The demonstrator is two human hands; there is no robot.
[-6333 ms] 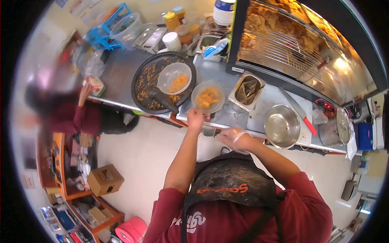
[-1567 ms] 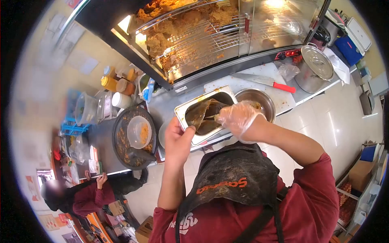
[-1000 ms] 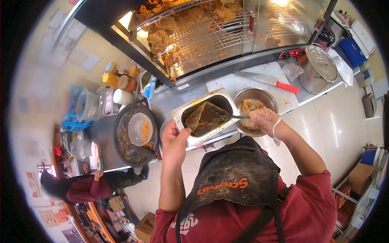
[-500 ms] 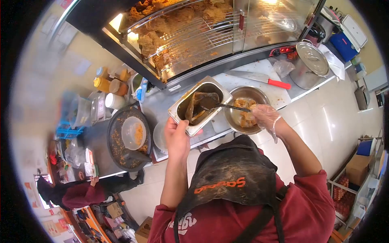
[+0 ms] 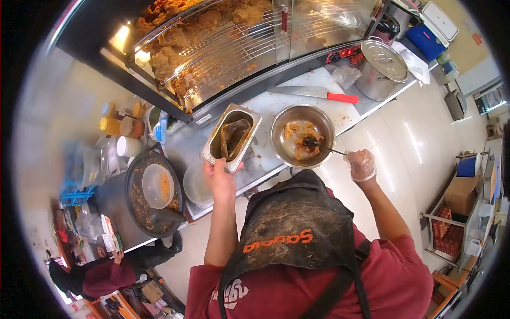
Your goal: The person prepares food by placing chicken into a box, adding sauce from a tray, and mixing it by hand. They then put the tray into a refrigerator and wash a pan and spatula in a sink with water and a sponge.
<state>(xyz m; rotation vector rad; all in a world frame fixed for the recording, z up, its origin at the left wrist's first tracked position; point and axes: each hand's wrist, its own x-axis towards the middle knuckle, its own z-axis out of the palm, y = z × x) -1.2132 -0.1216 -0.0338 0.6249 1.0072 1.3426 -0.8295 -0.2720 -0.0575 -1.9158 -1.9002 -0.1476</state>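
Note:
My left hand (image 5: pixel 222 178) grips the near end of a rectangular steel container (image 5: pixel 249 139), tilted over the counter. Inside it sits a dark, sauce-stained bag or liner (image 5: pixel 234 135). My right hand (image 5: pixel 362 164), in a clear plastic glove, is closed around the handle of a black ladle (image 5: pixel 333 151). The ladle's head rests in a round steel bowl (image 5: pixel 278 139), on pieces of fried chicken (image 5: pixel 296 131) with dark sauce on them.
A red-handled knife (image 5: pixel 340 98) lies on the white cutting board (image 5: pixel 316 80) behind the bowl. A lidded pot (image 5: pixel 380 80) stands at right. Along the back is a glass food warmer (image 5: pixel 228 48). A black tub (image 5: pixel 139 212) stands left. Another person (image 5: pixel 109 274) is at lower left.
The ladle has moved out of the steel container to the right and down into the bowl. My right hand has shifted right of the bowl. The view has turned slightly.

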